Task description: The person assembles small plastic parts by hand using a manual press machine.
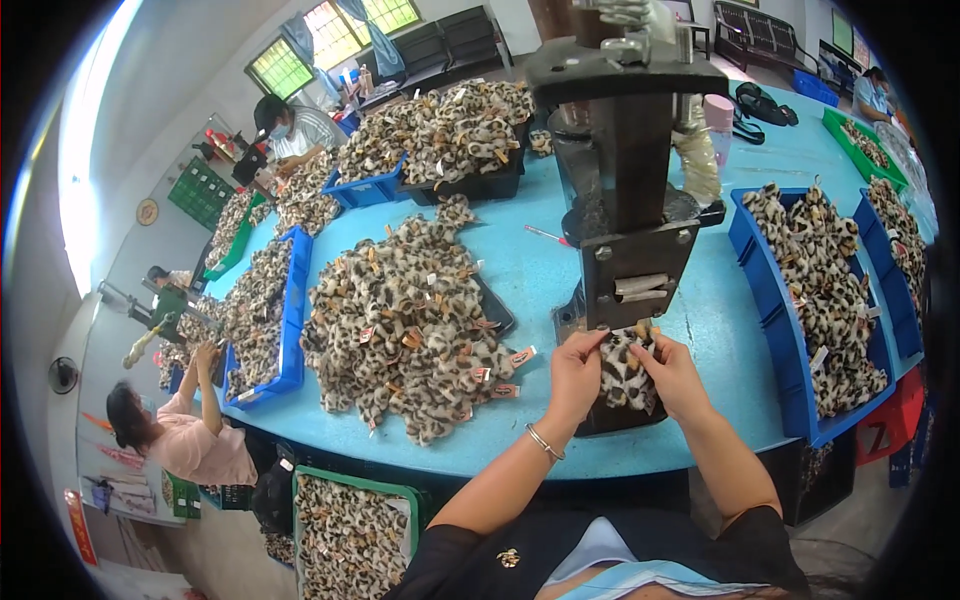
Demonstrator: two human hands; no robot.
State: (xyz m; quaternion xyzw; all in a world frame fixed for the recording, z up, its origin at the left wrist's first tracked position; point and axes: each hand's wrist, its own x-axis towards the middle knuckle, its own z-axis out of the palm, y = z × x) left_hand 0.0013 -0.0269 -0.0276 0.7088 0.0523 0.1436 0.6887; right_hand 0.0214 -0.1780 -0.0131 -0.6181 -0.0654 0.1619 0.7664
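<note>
A small spotted plush piece (628, 372), white with black and tan patches, lies at the foot of a dark metal press (640, 250). My left hand (577, 377) pinches its left edge, thumb and fingers closed near the top. On the opposite edge my right hand (676, 376) grips the same plush piece. Both hands are just below the press head, and the tool tip there is hidden behind the plush and fingers. A big heap of similar plush pieces (400, 325), some with paper tags, spreads on the blue table (530, 290) left of the press.
Blue bins (768, 290) full of plush pieces stand at the right. Another blue bin (292, 325) sits left of the heap, and a green-rimmed crate (417, 492) is below the table edge. A pen (545, 236) lies behind the heap. Co-workers (185, 430) work at the left.
</note>
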